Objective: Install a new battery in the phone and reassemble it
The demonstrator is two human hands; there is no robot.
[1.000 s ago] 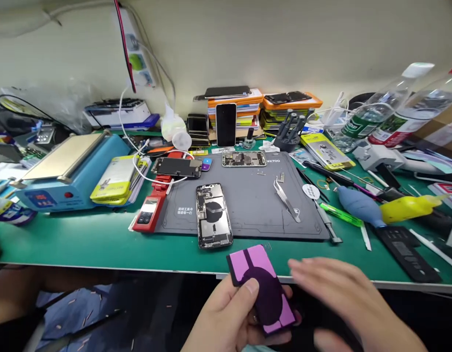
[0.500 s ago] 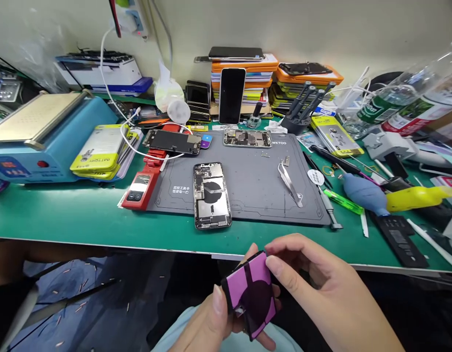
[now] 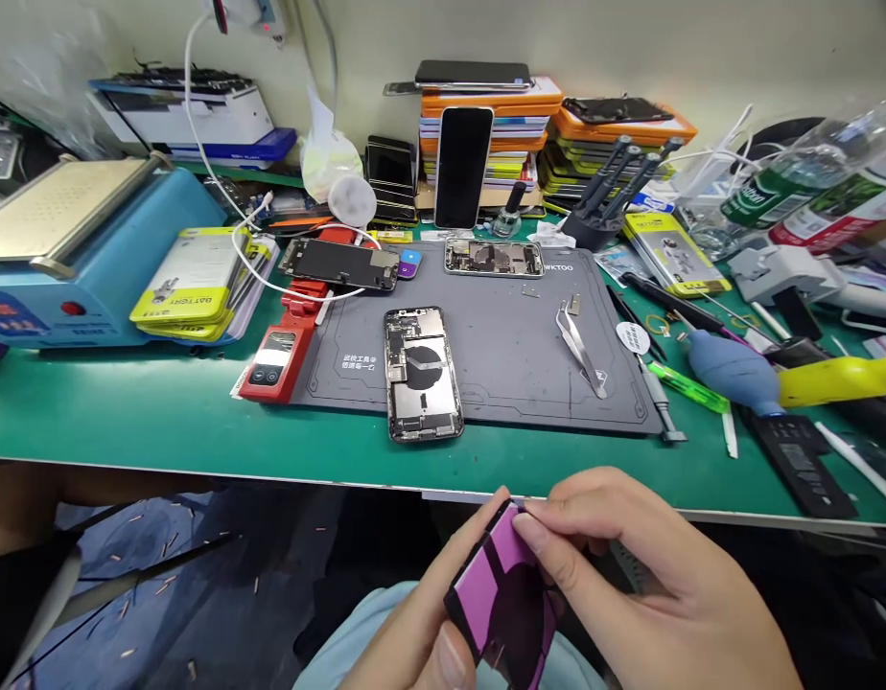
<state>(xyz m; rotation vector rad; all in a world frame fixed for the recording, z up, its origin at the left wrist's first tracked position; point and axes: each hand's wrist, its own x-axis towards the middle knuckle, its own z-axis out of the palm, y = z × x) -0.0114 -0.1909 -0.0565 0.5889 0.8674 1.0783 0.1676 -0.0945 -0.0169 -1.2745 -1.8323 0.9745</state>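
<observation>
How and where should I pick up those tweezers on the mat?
I'd pinch the tweezers across both arms at mid-length, reaching in from your side of the grey mat: they lie flat, joined end nearest you, fine tips pointing away.

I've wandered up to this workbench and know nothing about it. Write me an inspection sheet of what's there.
Surface: green tabletop, flat grey mat on it.
Things: left hand holds a flat purple-and-black piece in front of the table edge; opened silver-and-black phone body lies at the mat's front edge; steel tweezers on the mat.
Clutter: orange boxes stacked at the back; blue-grey rubber bulb among tools at right.
Hands: left gripping; right hand pinching at the piece's upper corner.
Cables: white cable loops down at left, over the mat's corner.
Surroundings: pale wall behind; small scraps on the floor.
</observation>
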